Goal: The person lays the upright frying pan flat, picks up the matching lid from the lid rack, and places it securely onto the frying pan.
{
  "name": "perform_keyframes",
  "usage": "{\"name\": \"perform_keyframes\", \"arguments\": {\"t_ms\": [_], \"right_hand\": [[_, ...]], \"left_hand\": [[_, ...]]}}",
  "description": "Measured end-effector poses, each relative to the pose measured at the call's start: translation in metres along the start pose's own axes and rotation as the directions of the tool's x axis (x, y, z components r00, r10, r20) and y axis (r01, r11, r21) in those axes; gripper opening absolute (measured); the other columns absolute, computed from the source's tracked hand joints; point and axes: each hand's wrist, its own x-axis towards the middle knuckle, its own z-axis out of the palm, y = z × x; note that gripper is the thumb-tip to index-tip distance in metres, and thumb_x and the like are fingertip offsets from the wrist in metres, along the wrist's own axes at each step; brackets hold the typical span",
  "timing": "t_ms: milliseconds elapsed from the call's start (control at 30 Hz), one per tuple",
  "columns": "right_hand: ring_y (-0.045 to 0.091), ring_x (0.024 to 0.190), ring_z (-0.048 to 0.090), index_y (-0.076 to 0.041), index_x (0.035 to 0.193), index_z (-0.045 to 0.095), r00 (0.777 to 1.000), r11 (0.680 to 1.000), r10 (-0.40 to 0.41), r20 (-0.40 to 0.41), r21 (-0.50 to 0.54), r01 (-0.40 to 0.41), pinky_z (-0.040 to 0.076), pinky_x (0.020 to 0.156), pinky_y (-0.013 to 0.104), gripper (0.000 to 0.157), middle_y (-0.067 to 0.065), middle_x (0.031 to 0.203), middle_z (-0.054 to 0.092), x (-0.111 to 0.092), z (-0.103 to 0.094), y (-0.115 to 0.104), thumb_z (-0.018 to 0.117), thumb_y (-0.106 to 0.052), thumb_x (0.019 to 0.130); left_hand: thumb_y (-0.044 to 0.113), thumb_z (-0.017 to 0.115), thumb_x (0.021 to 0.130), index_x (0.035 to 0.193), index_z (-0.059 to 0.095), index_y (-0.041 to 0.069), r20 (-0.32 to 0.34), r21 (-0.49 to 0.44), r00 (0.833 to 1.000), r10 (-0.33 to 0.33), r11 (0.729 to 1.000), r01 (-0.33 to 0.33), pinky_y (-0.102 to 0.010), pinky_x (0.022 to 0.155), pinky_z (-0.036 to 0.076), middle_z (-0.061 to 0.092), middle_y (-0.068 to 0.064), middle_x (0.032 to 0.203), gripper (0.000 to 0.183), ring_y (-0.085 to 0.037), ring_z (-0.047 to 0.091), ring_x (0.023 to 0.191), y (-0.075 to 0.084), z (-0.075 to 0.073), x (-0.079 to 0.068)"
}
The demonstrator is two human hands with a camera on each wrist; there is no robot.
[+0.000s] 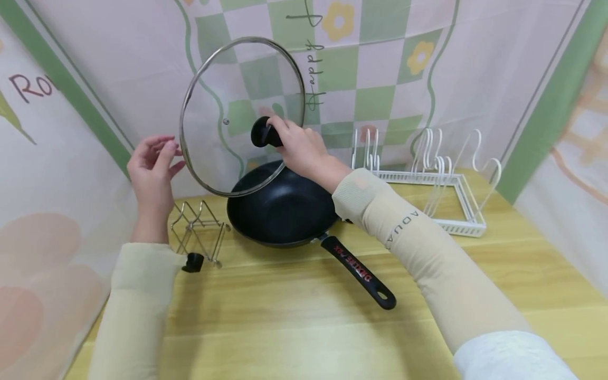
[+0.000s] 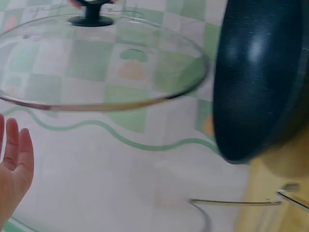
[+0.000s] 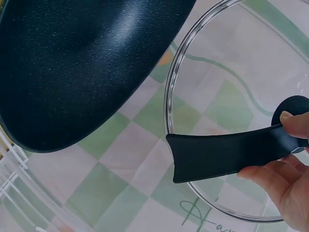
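Note:
A round glass lid (image 1: 214, 100) with a metal rim is held up on edge above the back of a black frying pan (image 1: 285, 211). My right hand (image 1: 306, 148) grips the lid's black handle (image 3: 217, 157), thumb on one side and fingers on the other in the right wrist view. Just left of the rim my left hand (image 1: 154, 166) is raised with loosely bent fingers and nothing in them. The left wrist view shows a gap between these fingers (image 2: 25, 150) and the lid. The pan sits on the table, its long black handle (image 1: 358, 272) pointing front right.
A small wire rack (image 1: 199, 227) stands left of the pan, below my left hand. At the back right is a white rack (image 1: 458, 227) with upright wire loops. A patterned cloth (image 1: 380, 58) hangs behind the wooden table (image 1: 266, 327).

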Motion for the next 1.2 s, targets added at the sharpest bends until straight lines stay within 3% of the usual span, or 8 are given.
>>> {"name": "perform_keyframes", "arguments": {"t_ms": [133, 267, 633, 867, 1000, 1200], "right_hand": [[0.038, 0.099, 0.066, -0.012, 0.149, 0.040, 1.000, 1.000, 0.010, 0.016, 0.000, -0.010, 0.057, 0.079, 0.049, 0.049, 0.019, 0.136, 0.058, -0.001, 0.003, 0.003, 0.061, -0.016, 0.104], [0.038, 0.098, 0.065, -0.012, 0.148, 0.039, 0.999, 1.000, 0.016, 0.040, -0.015, -0.016, 0.057, 0.077, 0.049, 0.049, 0.019, 0.133, 0.059, -0.003, 0.004, 0.004, 0.061, -0.016, 0.104], [0.034, 0.076, 0.062, -0.013, 0.149, 0.039, 0.996, 0.996, 0.008, 0.091, -0.089, 0.000, 0.057, 0.069, 0.045, 0.048, 0.019, 0.126, 0.059, -0.007, 0.008, 0.006, 0.058, -0.018, 0.105], [0.029, 0.065, 0.058, -0.013, 0.150, 0.040, 0.996, 0.991, -0.017, 0.087, -0.128, 0.028, 0.053, 0.059, 0.040, 0.049, 0.018, 0.125, 0.060, -0.009, 0.008, 0.004, 0.059, -0.017, 0.105], [0.029, 0.065, 0.058, -0.013, 0.151, 0.040, 0.996, 0.989, -0.025, 0.088, -0.140, 0.038, 0.053, 0.058, 0.040, 0.050, 0.018, 0.125, 0.060, -0.009, 0.008, 0.003, 0.059, -0.017, 0.105], [0.033, 0.067, 0.061, -0.015, 0.152, 0.040, 0.998, 0.985, -0.013, 0.057, -0.174, 0.022, 0.054, 0.057, 0.043, 0.053, 0.018, 0.129, 0.061, -0.008, 0.006, 0.005, 0.062, -0.018, 0.104]], "left_hand": [[0.008, 0.073, 0.095, 0.102, 0.077, 0.008, 0.035, 0.114, 0.996, 0.076, 0.990, -0.080, -0.022, 0.071, 0.053, 0.068, -0.005, 0.092, 0.007, -0.016, 0.062, 0.084, 0.008, 0.010, 0.010], [0.007, 0.076, 0.093, 0.104, 0.079, 0.009, 0.038, 0.194, 0.993, 0.109, 0.974, -0.115, -0.023, 0.073, 0.049, 0.068, -0.002, 0.091, 0.011, -0.014, 0.060, 0.084, 0.012, 0.019, 0.012], [0.008, 0.078, 0.091, 0.117, 0.077, 0.009, 0.014, 0.333, 0.999, 0.041, 0.942, -0.044, -0.022, 0.074, 0.049, 0.068, 0.001, 0.097, 0.026, -0.015, 0.060, 0.091, 0.013, 0.031, 0.018], [0.007, 0.078, 0.091, 0.111, 0.078, 0.005, -0.024, 0.382, 0.998, 0.052, 0.923, -0.039, -0.022, 0.072, 0.046, 0.068, 0.006, 0.089, 0.020, -0.011, 0.059, 0.084, 0.012, 0.034, 0.022], [0.006, 0.077, 0.092, 0.110, 0.078, 0.004, -0.039, 0.422, 0.998, 0.045, 0.906, -0.025, -0.021, 0.071, 0.046, 0.069, 0.007, 0.089, 0.018, -0.010, 0.059, 0.084, 0.013, 0.034, 0.022], [0.008, 0.073, 0.096, 0.114, 0.075, 0.002, 0.000, 0.487, 0.999, 0.038, 0.873, -0.033, -0.021, 0.076, 0.046, 0.069, 0.003, 0.097, 0.019, -0.010, 0.059, 0.089, 0.016, 0.038, 0.025]]}}
